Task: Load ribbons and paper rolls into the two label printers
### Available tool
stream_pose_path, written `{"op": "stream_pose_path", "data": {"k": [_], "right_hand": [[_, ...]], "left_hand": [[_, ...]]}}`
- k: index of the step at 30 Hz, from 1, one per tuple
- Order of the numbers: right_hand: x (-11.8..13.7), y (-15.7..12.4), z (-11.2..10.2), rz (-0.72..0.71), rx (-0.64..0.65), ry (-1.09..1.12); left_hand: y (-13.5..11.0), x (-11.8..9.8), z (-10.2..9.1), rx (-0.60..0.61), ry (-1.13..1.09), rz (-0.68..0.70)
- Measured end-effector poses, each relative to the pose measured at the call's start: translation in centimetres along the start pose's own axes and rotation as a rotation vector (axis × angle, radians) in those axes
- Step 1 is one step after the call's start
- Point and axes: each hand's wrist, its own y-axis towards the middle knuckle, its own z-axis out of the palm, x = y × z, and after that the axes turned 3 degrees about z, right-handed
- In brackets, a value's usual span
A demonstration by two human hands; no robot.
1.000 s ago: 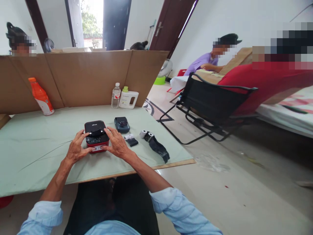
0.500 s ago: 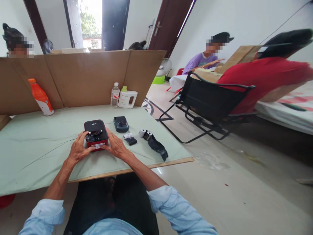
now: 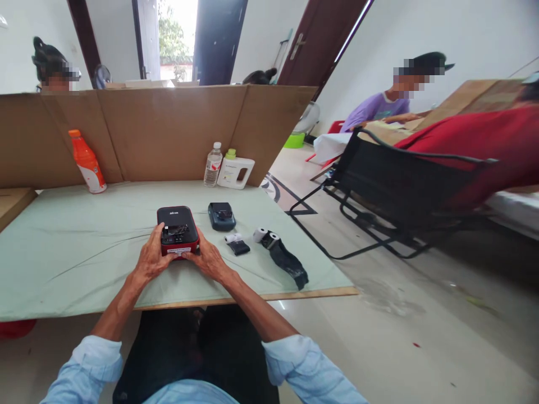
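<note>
A box-shaped device [image 3: 180,217] with a black top and red sides lies on the cloth-covered table in front of me. My left hand [image 3: 152,253] grips its left side, with the thumb on the near face by a white label. From the right side my right hand [image 3: 209,258] clasps the same device, its thumb meeting the label as well. To the right of it sits a smaller dark blue device [image 3: 222,216]. Nearer to me are a small white roll with a black piece [image 3: 238,245] and two white rolls [image 3: 266,238] beside a crumpled black strip [image 3: 288,262].
A cardboard screen [image 3: 177,134] stands along the table's far side. Before it are an orange bottle [image 3: 87,163], a clear water bottle [image 3: 213,165] and a white jug [image 3: 234,171]. A black folding chair [image 3: 404,185] with a person in red is at the right.
The camera view has turned left, so everything sits farther right in the picture. Both hands stay on the black and red device, with no clear movement of it on the table.
</note>
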Motion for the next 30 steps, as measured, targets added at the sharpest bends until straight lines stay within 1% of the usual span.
{"op": "stream_pose_path", "data": {"k": [3,6,10,13,16,19,22,25,28,30], "right_hand": [[0.8,0.8,0.5,-0.033,0.003,0.001],[2.4,2.5,1.5,-0.076,0.022,-0.014],[4.6,5.6,3.8,-0.102,0.078,-0.015],[5.6,7.5,5.7,-0.078,0.112,-0.019],[5.9,8.5,7.4,-0.048,0.135,-0.032],[5.7,8.8,8.4,-0.063,0.119,-0.035],[5.6,8.7,8.5,-0.105,0.088,-0.044],[5.6,8.2,8.0,-0.138,0.093,-0.087],[5.0,6.5,6.8,-0.210,0.084,-0.199],[4.0,4.8,5.4,-0.248,0.018,-0.286]], "left_hand": [[0.3,0.6,-1.1,-0.002,-0.037,-0.016],[0.9,2.0,-3.2,-0.026,-0.076,-0.050],[2.0,4.6,-6.3,-0.064,-0.103,-0.088],[2.4,6.5,-8.1,-0.084,-0.069,-0.112],[2.3,7.7,-9.1,-0.081,-0.039,-0.133],[2.0,8.1,-9.2,-0.080,-0.011,-0.152],[1.9,8.0,-9.0,-0.119,0.037,-0.157],[1.9,7.7,-8.9,-0.159,0.080,-0.171],[1.9,7.1,-9.0,-0.157,0.130,-0.223],[1.5,6.2,-9.0,-0.162,0.169,-0.219]]}}
